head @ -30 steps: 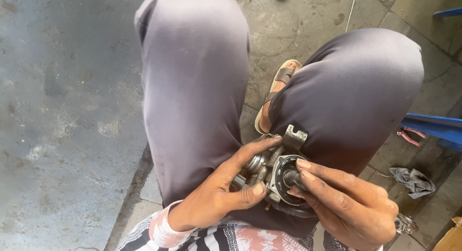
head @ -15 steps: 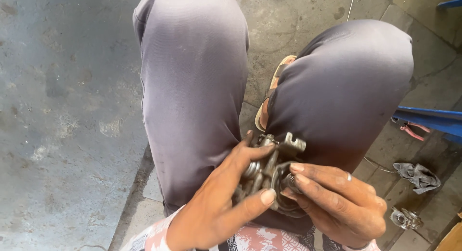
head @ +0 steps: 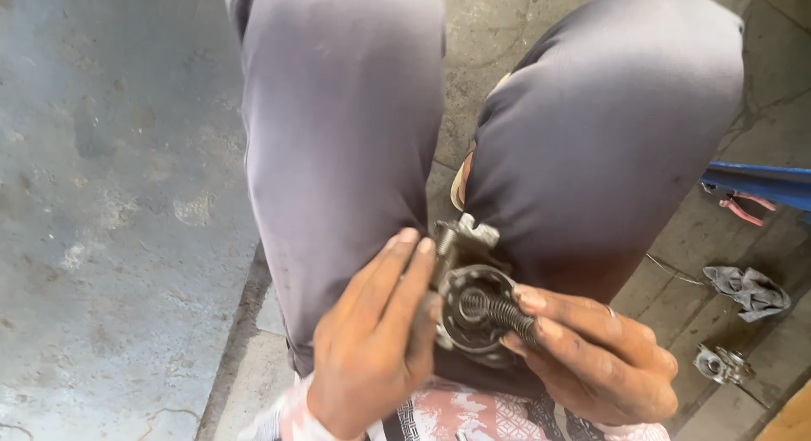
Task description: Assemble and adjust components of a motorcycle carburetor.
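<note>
Concrete floor (head: 110,196) below; both hands' fingers (head: 397,272) closed on round metal housing (head: 473,310) containing coil spring (head: 498,313)

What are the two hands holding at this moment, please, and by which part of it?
Both hold a round metal part: the left hand grips its left side, and the right hand pinches the coil spring on its face.

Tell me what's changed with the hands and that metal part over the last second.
A coil spring now shows across the round metal part, pinched by the right hand. The left hand has straightened its fingers along the part's side. Both hands still hold it between the knees.
</note>
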